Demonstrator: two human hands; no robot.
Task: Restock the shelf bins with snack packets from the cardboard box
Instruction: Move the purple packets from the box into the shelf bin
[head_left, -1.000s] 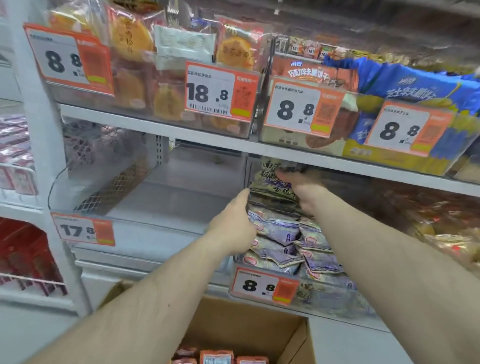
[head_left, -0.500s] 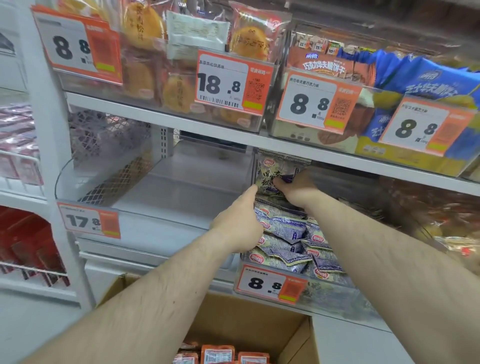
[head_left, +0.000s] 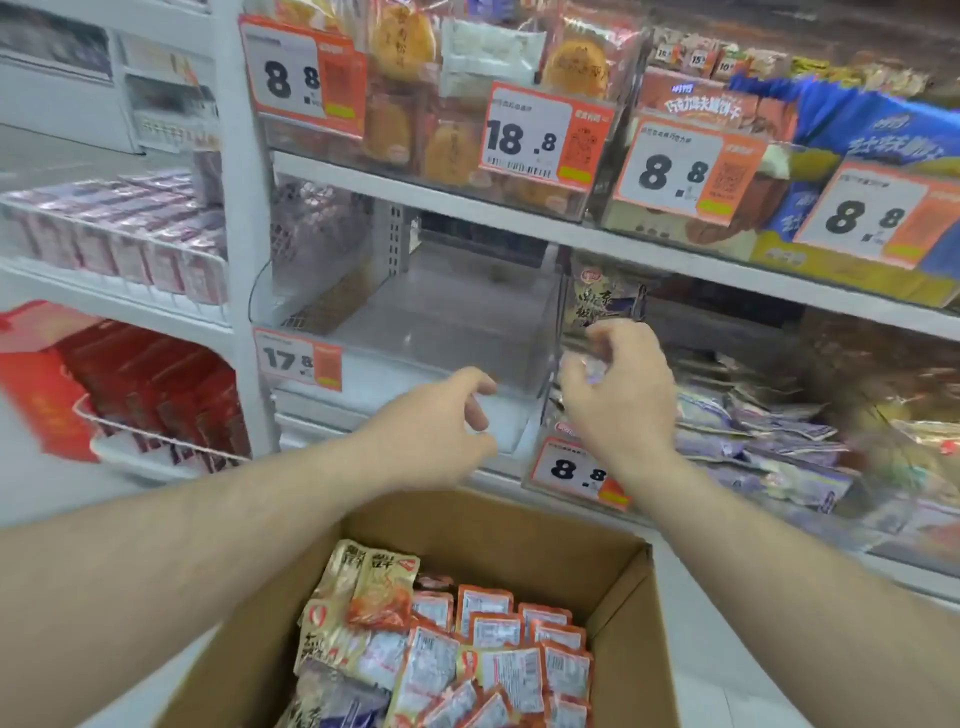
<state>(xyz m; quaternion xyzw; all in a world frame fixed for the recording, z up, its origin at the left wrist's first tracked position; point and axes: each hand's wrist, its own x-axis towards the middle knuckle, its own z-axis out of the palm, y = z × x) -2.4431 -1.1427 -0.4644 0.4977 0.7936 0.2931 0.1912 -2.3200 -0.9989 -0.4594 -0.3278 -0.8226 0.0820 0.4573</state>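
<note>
Left hand: your left hand (head_left: 441, 426) has come back out of the purple-packet bin and hangs in front of the clear bin's lip, fingers loosely curled, nothing in them.
Clear bin: the clear bin (head_left: 457, 332) behind the 17.8 tag (head_left: 298, 358) has no packets showing in it; by the look of it, this is the one to fill next.
Cardboard box: the cardboard box (head_left: 618, 597) sits below and between your forearms, now far more in view than half a second ago. Orange snack packets (head_left: 498, 654) lie packed inside, gold-and-red ones at the left; both hands are well above them, neither touching.
Right hand: your right hand (head_left: 618, 395) has pulled back from the tall packet (head_left: 608, 301) it was tucking in. It hovers at the front of the purple-packet bin (head_left: 769, 441), fingers half curled. Blur hides whether a wrapper is pinched at the fingertips; you cannot tell.
Change: both hands out of the shelf, head tipped down toward the box.
Meaning: the tidying of the purple packets looks finished; the next handful likely comes from the box.
Reach: straight down and slightly left for either hand.
</note>
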